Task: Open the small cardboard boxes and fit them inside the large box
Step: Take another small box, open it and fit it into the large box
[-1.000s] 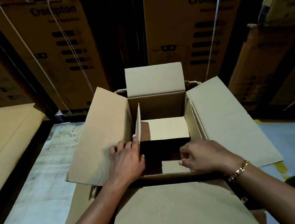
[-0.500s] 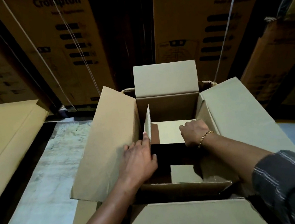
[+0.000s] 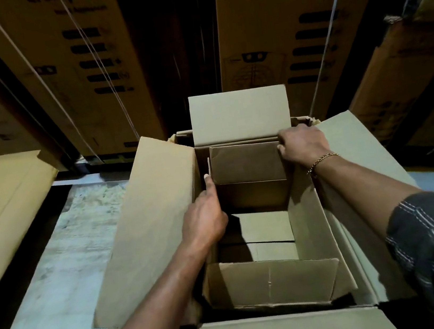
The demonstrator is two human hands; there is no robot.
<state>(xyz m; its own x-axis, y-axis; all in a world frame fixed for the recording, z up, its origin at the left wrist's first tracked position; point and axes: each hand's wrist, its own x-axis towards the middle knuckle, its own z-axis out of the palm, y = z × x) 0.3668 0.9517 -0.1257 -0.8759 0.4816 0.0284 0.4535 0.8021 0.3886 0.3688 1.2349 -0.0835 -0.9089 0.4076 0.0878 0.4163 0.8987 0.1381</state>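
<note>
The large box (image 3: 147,230) stands open in the middle on a pale, worn surface (image 3: 58,270), with its four flaps spread outward to the left, right, far and near sides. Inside it sits a small box (image 3: 271,282), also open at the top and filling most of the space. Its near flap leans toward the viewer and its folded bottom flaps show on its floor. The left hand (image 3: 207,221) reaches into the near left part of the opening, one straight finger laid against the small box's thin upright left flap; its other fingers are hidden, so I cannot tell whether they grip. The right hand (image 3: 302,144), with a bracelet (image 3: 321,160) at the wrist, curls its fingers round the right end of the small box's far flap, at the large box's far right corner. Flat cardboard sheets (image 3: 7,207) lie at the left, and tall printed cartons (image 3: 288,28) stand behind.
</note>
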